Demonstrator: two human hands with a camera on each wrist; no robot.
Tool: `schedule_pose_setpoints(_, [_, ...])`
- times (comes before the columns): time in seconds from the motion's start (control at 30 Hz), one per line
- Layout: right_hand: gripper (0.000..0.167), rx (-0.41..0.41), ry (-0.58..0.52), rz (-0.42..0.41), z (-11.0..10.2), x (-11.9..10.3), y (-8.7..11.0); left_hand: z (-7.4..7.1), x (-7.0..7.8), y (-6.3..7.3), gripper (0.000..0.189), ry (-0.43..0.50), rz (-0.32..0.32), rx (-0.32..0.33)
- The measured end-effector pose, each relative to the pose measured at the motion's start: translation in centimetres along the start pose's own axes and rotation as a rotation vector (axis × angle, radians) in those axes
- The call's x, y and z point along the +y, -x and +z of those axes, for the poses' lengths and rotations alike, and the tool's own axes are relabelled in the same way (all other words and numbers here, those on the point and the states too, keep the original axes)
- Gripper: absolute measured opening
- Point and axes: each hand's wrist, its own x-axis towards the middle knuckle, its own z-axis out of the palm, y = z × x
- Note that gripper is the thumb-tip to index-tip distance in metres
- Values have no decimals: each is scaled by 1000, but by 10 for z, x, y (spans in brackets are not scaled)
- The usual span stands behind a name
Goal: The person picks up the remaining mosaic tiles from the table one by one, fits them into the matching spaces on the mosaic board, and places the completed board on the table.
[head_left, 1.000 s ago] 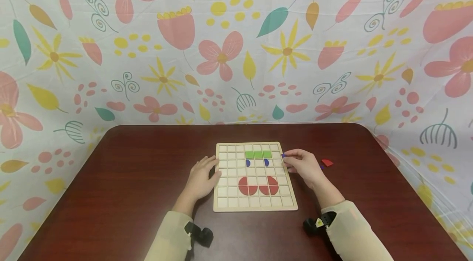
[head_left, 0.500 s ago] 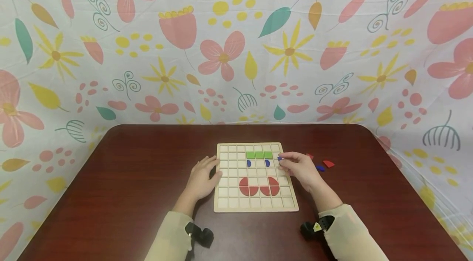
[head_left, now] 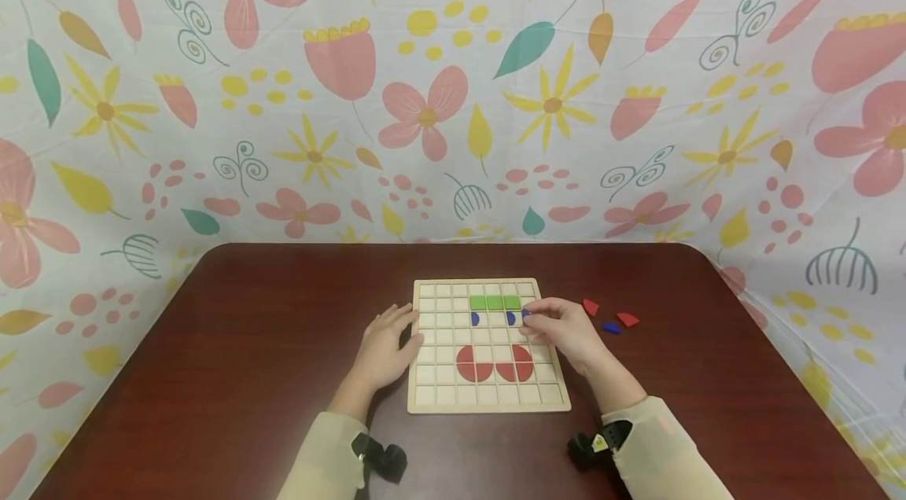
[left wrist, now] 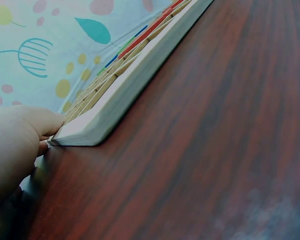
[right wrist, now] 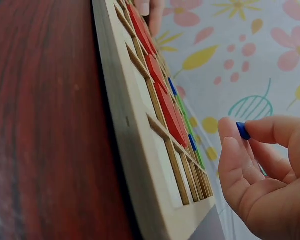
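A wooden grid board lies on the table with coloured tiles set in its cells. My left hand rests at the board's left edge, fingers extended and thumb at the rim. Over the upper right cells, my right hand pinches a small blue tile between thumb and fingertips; its full outline is partly hidden. Close by in the grid are a row of green square tiles and two blue rounded tiles. Lower down, several red quarter-circle tiles form two curved shapes.
Right of the board lie two loose red tiles and a loose blue tile. The dark wooden table meets a flower-patterned cloth along its back. Black wrist cameras hang below both sleeves.
My right hand has moved left from beyond the board's right edge to over its upper right cells, carrying the blue tile. Loose tiles beside it are now uncovered. The left hand stays put.
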Motion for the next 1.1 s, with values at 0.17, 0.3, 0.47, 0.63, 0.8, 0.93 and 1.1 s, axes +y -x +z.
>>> schedule_pose_setpoints(0.17, [33,3,24,1,5,-1,-1,0,0,0,44,1,-4,0])
schedule_pose_setpoints(0.3, [35,6,46,23,10,-3,-2,0,0,0,44,-2,-5,-1])
schedule_pose_setpoints(0.47, [36,-22,26,24,15,-6,-5,0,-1,0,44,3,-2,4])
schedule_pose_setpoints(0.63, [34,-38,38,35,19,-8,-8,0,-1,-1,45,-2,1,1])
schedule_pose_setpoints(0.8, [32,-48,77,48,22,-8,-12,-1,0,-1,45,-6,2,-2])
schedule_pose_setpoints(0.93, [30,-54,114,54,24,-10,-14,-1,0,-1,45,-8,2,-4])
schedule_pose_setpoints(1.1, [30,-70,130,56,26,-10,-16,-1,0,-1,45,-4,6,-5])
